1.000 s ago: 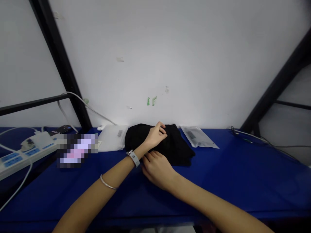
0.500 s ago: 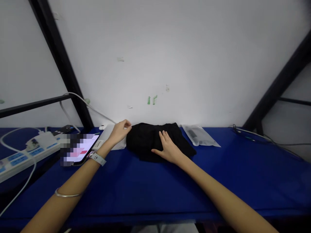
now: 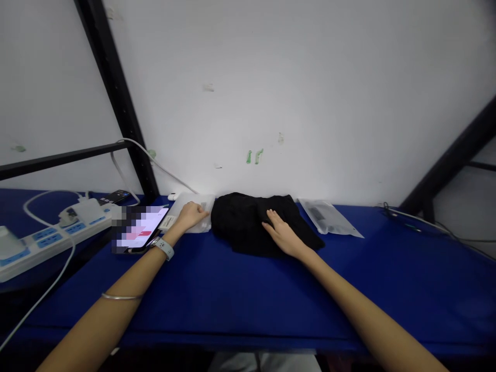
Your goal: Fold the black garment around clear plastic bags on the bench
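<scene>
A bundle of black cloth [image 3: 240,225] lay on the blue tabletop [image 3: 232,294] in the middle of the frame, a little below centre, its back edge close to the pale wall. The right hand [image 3: 283,235] rested palm down on its right half, fingers extended and laid along the fabric, so it pressed on the cloth rather than gripping it. The left hand [image 3: 190,214] was over the white pouch [image 3: 203,225] left of centre, its fingers curled inward; whether they pinched any of the pouch, I could not tell. The cloth looked soft and limp, with rumpled folds and an uneven outline, and seemed light for its bulk. It showed no rigid part, so it would probably sag wherever it was unsupported, and layers could slide over one another if only the top one was pinched. Nothing about it suggested fragility. The better holds seemed to be the front edge, facing the bottom of the frame, and the corner reaching toward the lower right, with fingers slipped beneath all the layers and the thumb on top; two hands, one at each side, would keep the folds together. A clear plastic bag [image 3: 333,219], right of centre, lay just beside the cloth and looked thin and likely slippery.
</scene>
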Tool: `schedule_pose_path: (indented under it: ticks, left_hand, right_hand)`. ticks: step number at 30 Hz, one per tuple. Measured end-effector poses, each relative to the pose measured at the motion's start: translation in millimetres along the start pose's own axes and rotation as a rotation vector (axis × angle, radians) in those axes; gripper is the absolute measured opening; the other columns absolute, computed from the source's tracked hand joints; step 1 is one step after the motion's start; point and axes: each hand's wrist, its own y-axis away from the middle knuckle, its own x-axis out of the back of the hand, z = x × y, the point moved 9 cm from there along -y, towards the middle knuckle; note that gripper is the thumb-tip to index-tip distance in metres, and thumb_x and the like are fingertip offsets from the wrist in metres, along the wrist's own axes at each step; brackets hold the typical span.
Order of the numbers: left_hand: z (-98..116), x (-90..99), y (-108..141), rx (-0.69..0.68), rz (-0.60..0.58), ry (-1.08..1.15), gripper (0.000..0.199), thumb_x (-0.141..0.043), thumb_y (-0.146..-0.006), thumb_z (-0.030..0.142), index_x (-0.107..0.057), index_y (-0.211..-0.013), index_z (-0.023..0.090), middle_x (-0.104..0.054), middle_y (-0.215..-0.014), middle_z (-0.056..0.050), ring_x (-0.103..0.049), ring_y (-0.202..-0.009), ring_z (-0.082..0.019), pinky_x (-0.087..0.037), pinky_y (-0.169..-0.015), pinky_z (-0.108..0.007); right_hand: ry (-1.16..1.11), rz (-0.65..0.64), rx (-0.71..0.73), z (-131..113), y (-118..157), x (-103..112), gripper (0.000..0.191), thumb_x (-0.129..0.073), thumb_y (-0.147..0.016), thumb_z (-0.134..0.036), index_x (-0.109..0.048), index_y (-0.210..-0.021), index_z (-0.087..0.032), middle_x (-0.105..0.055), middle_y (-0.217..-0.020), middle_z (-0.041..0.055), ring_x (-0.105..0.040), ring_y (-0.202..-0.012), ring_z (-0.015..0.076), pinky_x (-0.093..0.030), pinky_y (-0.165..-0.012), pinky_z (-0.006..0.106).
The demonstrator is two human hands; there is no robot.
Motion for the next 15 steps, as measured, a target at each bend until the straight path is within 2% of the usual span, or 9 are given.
schedule_pose_path:
  ticks: [4,7,9,12,15]
  left_hand:
    - [-2,5.3,1,-0.013,0.054,-0.019,0.025,-0.058,-0.072,0.031,-0.053,-0.05,0.02,-0.059,-0.059,-0.003,-0.057,-0.072,-0.021,-0.04,-0.07,-0.028]
    - [-1,10.0,0,-0.004,0.097,-0.04,0.018,-0.055,-0.068,0.02,-0.052,-0.051,0.02,-0.062,-0.068,-0.005,-0.058,-0.081,-0.023,-0.04,-0.077,-0.029]
    - [5,16.6,1,0.002,0.145,-0.032,0.015,-0.051,-0.07,0.018,-0.052,-0.055,0.019,-0.063,-0.076,-0.006,-0.058,-0.086,-0.023,-0.041,-0.081,-0.03]
    - [30,28.3,7,-0.067,0.252,0.052,0.013,-0.047,-0.074,0.018,-0.053,-0.062,0.019,-0.064,-0.086,-0.007,-0.058,-0.09,-0.022,-0.041,-0.086,-0.031]
    - [72,25.7,20,-0.216,0.289,0.174,0.013,-0.047,-0.075,0.015,-0.052,-0.064,0.02,-0.065,-0.093,-0.007,-0.059,-0.093,-0.021,-0.042,-0.091,-0.032]
  right_hand:
    - [-0.149,0.113,-0.06,0,2,18,0.055,-0.034,-0.094,-0.046,-0.05,-0.134,-0.013,-0.049,-0.14,0.0143,-0.037,-0.135,0.027,-0.027,-0.112,0.046]
    - [-0.249,0.257,-0.134,4,6,34,0.053,-0.031,-0.095,-0.048,-0.061,-0.121,-0.013,-0.063,-0.123,0.014,-0.051,-0.123,0.0298,-0.033,-0.107,0.045]
    - [-0.298,0.34,-0.199,10,10,41,0.056,-0.031,-0.094,-0.051,-0.064,-0.116,-0.011,-0.065,-0.119,0.0153,-0.053,-0.121,0.0317,-0.034,-0.106,0.046]
    - [-0.378,0.469,-0.226,14,14,49,0.059,-0.031,-0.093,-0.053,-0.059,-0.123,-0.01,-0.058,-0.129,0.0158,-0.047,-0.127,0.0304,-0.03,-0.109,0.045]
    - [-0.43,0.572,-0.203,12,18,58,0.061,-0.031,-0.094,-0.053,-0.054,-0.13,-0.01,-0.053,-0.136,0.0143,-0.043,-0.13,0.0278,-0.028,-0.112,0.043]
